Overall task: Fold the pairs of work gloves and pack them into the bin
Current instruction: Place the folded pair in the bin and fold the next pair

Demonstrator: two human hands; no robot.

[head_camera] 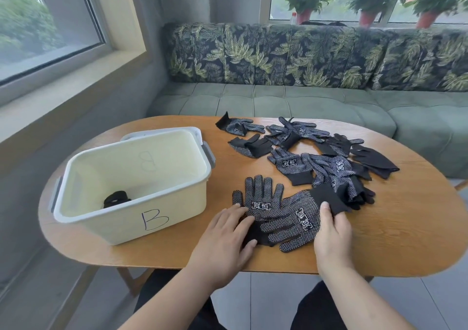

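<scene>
Both forearms reach in from the near edge of the worktop [405, 228], palms turned down. The left hand [222, 238] lies flat, its fingers [244, 222] straight, slightly spread and released, pressing on the wrist end of a dotted black glove [260, 198] whose own fingers point away from the person, beyond the fingertips. The right hand [331, 238] is set more on edge; its thumb [325, 209] rests on top of a second glove [296, 224] where the dotted palm meets the plain cuff, and the other fingers curl at that glove's far edge, so the hand appears to be pinching it there. This second glove lies slantwise between the two hands, its cuff just past the right fingertips and its finger end overlapping the first glove near the left thumb. Beyond the right fingers, a heap of loose gloves [326, 167] spreads over the worktop. To the outer side of the left fingers stands the cream bin [131, 212] marked B, with one folded pair [116, 199] on its floor.
</scene>
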